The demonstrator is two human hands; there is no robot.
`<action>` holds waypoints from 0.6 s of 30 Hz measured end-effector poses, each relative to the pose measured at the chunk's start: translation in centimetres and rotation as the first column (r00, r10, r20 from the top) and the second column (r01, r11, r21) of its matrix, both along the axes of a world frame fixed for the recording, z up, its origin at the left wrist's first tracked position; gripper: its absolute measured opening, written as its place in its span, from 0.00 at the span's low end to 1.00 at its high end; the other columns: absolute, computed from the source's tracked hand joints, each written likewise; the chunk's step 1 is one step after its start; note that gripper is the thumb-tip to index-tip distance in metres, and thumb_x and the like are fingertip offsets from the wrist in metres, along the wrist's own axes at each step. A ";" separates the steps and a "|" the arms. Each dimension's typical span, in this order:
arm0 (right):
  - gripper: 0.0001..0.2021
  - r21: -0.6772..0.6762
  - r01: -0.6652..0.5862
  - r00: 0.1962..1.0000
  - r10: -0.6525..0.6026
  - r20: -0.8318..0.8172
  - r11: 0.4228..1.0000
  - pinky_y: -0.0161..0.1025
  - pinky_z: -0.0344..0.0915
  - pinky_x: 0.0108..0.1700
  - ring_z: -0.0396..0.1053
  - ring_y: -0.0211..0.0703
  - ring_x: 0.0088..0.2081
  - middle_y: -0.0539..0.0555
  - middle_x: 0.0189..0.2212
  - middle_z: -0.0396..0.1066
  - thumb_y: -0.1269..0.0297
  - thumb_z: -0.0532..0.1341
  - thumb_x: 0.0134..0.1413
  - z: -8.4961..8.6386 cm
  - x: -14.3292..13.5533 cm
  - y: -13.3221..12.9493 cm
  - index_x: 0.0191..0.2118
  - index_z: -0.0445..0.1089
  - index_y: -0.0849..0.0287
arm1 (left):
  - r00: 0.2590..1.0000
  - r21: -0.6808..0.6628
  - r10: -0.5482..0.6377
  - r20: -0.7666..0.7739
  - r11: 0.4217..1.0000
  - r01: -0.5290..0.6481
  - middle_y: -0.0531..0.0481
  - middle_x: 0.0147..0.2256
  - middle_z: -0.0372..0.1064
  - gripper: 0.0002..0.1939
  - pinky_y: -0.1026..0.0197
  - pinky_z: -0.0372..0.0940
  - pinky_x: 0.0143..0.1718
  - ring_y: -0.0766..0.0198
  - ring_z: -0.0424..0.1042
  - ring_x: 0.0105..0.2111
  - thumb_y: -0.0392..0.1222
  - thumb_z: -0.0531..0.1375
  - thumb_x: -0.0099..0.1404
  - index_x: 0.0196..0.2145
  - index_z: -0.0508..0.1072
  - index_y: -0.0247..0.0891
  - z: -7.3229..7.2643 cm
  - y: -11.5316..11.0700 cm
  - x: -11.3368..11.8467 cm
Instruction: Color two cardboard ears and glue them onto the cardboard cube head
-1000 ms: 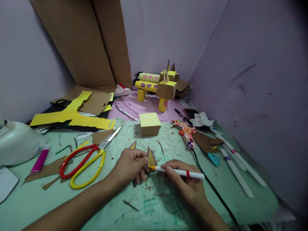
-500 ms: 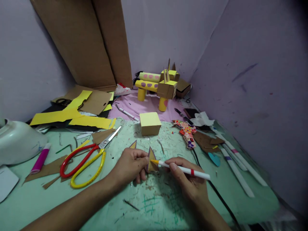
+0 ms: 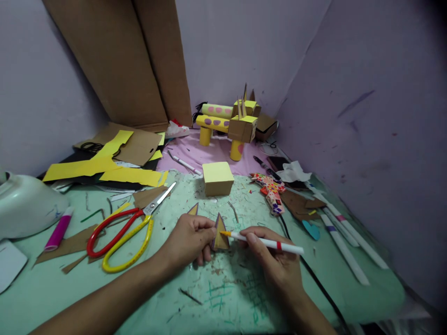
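My left hand (image 3: pixel 192 238) pinches the left edge of a small cardboard triangle (image 3: pixel 220 239) with a purple outline and yellow-orange colouring. Between the fingers of my right hand (image 3: pixel 275 260) is a white marker (image 3: pixel 272 243) with a red band, its orange tip on the triangle. A second outlined triangle (image 3: pixel 193 209) shows behind my left hand, which hides its lower part. Beyond both hands sits a cardboard box (image 3: pixel 218 188) with a pale yellow top.
Red and yellow scissors (image 3: pixel 148 214) lie at the left, near a magenta tube (image 3: pixel 59 230) and yellow strips (image 3: pixel 84 168). Cardboard animal figures (image 3: pixel 241 129) stand at the back. A patterned glue gun (image 3: pixel 270 190) and several white markers (image 3: pixel 345 246) lie at the right.
The marker and my right hand have shifted very slightly, with the tip a little higher and further right on the triangle. My left hand keeps its pinch in nearly the same place.
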State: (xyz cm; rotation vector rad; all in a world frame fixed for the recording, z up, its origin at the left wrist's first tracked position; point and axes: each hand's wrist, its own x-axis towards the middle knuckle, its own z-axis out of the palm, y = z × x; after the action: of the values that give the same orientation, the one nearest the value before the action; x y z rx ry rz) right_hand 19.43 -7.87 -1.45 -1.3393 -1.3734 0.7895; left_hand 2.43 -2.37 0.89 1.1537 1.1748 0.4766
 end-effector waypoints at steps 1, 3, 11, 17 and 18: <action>0.10 0.018 0.024 1.000 -0.024 0.005 1.000 0.35 0.59 0.26 0.66 0.40 0.23 0.51 0.21 0.72 0.60 0.59 0.54 0.0 0.0 0.0 0.29 0.75 0.58 | 1.000 0.001 0.001 -0.001 1.000 -0.001 0.56 0.09 0.61 0.09 0.71 0.51 0.10 0.73 0.57 0.08 0.37 0.54 0.56 0.21 0.69 0.34 0.0 0.0 0.0; 0.09 0.041 0.046 0.999 -0.046 0.004 0.998 0.36 0.61 0.28 0.68 0.41 0.25 0.52 0.22 0.73 0.61 0.60 0.53 0.1 -0.1 0.1 0.30 0.75 0.57 | 1.000 0.000 0.002 -0.001 1.000 -0.002 0.56 0.09 0.61 0.09 0.71 0.51 0.10 0.73 0.57 0.08 0.37 0.54 0.57 0.21 0.69 0.34 -0.1 0.0 0.0; 0.14 -0.036 -0.068 0.996 0.066 -0.055 0.997 0.34 0.54 0.21 0.61 0.38 0.20 0.51 0.17 0.68 0.58 0.57 0.54 -0.3 0.2 -0.3 0.25 0.74 0.59 | 1.000 0.018 -0.015 -0.005 1.000 0.015 0.56 0.09 0.61 0.10 0.72 0.51 0.10 0.74 0.56 0.08 0.37 0.54 0.57 0.20 0.68 0.34 -0.2 -0.1 -0.1; 0.10 0.021 0.026 1.000 -0.026 0.010 0.999 0.35 0.60 0.25 0.67 0.41 0.24 0.52 0.21 0.73 0.59 0.59 0.54 -0.3 0.3 0.1 0.31 0.76 0.58 | 0.999 0.003 -0.044 -0.013 0.999 0.044 0.56 0.10 0.61 0.10 0.72 0.51 0.10 0.74 0.56 0.08 0.36 0.53 0.58 0.23 0.71 0.32 0.1 0.0 -0.2; 0.10 0.028 0.027 1.000 -0.027 0.014 0.999 0.36 0.61 0.25 0.68 0.42 0.24 0.52 0.21 0.74 0.60 0.59 0.53 -0.3 0.3 0.1 0.31 0.76 0.58 | 0.999 0.003 -0.045 -0.013 0.999 0.045 0.56 0.10 0.61 0.10 0.71 0.51 0.10 0.74 0.56 0.08 0.36 0.53 0.58 0.23 0.71 0.32 0.1 0.0 -0.2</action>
State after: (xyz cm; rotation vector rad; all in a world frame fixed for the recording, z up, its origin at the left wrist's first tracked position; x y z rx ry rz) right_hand 19.73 -7.77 -1.75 -1.3414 -1.3698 0.7415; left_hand 2.23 -2.38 0.96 1.1850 1.1570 0.4376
